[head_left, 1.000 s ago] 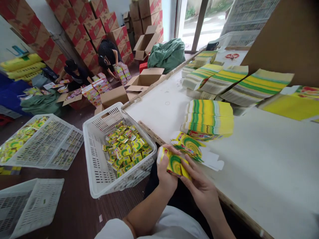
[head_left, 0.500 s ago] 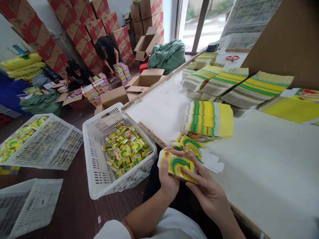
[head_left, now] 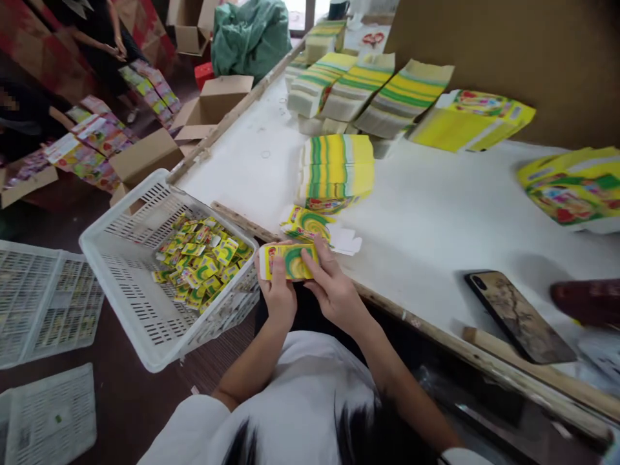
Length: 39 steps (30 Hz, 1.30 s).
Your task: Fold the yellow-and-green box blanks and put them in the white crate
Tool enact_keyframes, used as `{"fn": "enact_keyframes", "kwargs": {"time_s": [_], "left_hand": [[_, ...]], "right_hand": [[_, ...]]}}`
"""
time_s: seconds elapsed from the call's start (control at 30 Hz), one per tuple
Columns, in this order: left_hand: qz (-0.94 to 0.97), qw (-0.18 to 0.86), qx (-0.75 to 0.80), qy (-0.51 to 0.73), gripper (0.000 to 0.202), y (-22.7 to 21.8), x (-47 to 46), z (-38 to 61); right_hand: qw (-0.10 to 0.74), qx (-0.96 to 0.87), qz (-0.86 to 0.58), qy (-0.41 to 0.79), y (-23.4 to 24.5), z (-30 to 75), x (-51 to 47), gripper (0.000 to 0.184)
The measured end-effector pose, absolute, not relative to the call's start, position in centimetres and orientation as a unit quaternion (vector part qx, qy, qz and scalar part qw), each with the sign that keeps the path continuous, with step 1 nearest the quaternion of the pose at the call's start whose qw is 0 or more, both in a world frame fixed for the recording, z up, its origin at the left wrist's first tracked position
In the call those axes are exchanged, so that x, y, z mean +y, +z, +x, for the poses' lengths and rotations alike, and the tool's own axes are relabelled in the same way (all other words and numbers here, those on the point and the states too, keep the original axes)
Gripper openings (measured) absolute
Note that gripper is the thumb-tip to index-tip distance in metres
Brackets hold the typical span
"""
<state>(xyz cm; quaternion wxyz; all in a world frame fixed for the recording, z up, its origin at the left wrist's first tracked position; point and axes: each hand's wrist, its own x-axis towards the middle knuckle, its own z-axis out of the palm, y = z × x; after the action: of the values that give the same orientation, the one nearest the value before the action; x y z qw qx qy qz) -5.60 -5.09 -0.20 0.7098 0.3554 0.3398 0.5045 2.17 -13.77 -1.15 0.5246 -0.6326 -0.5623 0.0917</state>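
Note:
Between my two hands is a small yellow carton (head_left: 293,259) with a green swirl, held just off the table's front edge. My left hand (head_left: 278,294) grips its left end, thumb across the printed face. On the right end, my right hand (head_left: 334,284) has its fingers over the face and its thumb side below. Right behind the carton lie several flat printed carton blanks (head_left: 310,223) with white flaps showing. Farther back on the table stands a stack of folded yellow-and-green blanks (head_left: 336,169).
A white plastic crate (head_left: 159,310) of small filled cartons (head_left: 206,261) stands left of my knees. More blank stacks (head_left: 363,90) lie along the cardboard panel (head_left: 465,58). A phone (head_left: 520,315) rests at the right edge. Co-workers and open boxes (head_left: 145,158) are at far left.
My view has swung right and down, bringing the phone and more blanks into sight. Both hands still hold the carton, which has turned nearly level.

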Motion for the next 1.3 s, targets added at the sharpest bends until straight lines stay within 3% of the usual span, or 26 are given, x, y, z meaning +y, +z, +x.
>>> {"fn": "enact_keyframes", "kwargs": {"time_s": [0.17,0.23,0.43,0.57,0.7,0.87,1.1,1.3], "left_hand": [[0.370,0.733,0.303,0.484,0.039,0.1,-5.0,-5.5],[0.365,0.736,0.301,0.483,0.035,0.0,-5.0,-5.4],[0.360,0.728,0.294,0.503,0.031,0.0,-4.7,-5.3],[0.373,0.727,0.304,0.490,0.029,-0.1,-4.0,-5.7],[0.387,0.715,0.321,0.485,0.026,-0.5,-3.3,-5.8],[0.423,0.710,0.301,0.475,0.025,-0.6,-3.1,-5.6],[0.386,0.736,0.301,0.468,0.029,-0.7,-3.9,-5.3],[0.359,0.696,0.315,0.536,0.039,-0.8,-0.1,-6.9]], "right_hand": [[0.670,-0.424,-0.587,0.162,-1.1,1.8,-13.2,0.069],[0.693,-0.396,-0.580,0.164,-1.1,1.8,-12.8,0.067],[0.607,-0.494,-0.614,0.102,-0.8,2.1,-12.3,0.072],[0.576,-0.524,-0.621,0.084,-0.9,2.9,-12.9,0.050],[0.557,-0.532,-0.617,0.159,-1.1,3.7,-13.7,0.035],[0.613,-0.430,-0.633,0.198,-1.3,3.4,-13.5,0.028],[0.692,-0.373,-0.565,0.249,-1.6,2.3,-12.7,0.049],[0.646,-0.388,-0.618,0.226,-2.6,2.7,-11.8,0.070]]}}
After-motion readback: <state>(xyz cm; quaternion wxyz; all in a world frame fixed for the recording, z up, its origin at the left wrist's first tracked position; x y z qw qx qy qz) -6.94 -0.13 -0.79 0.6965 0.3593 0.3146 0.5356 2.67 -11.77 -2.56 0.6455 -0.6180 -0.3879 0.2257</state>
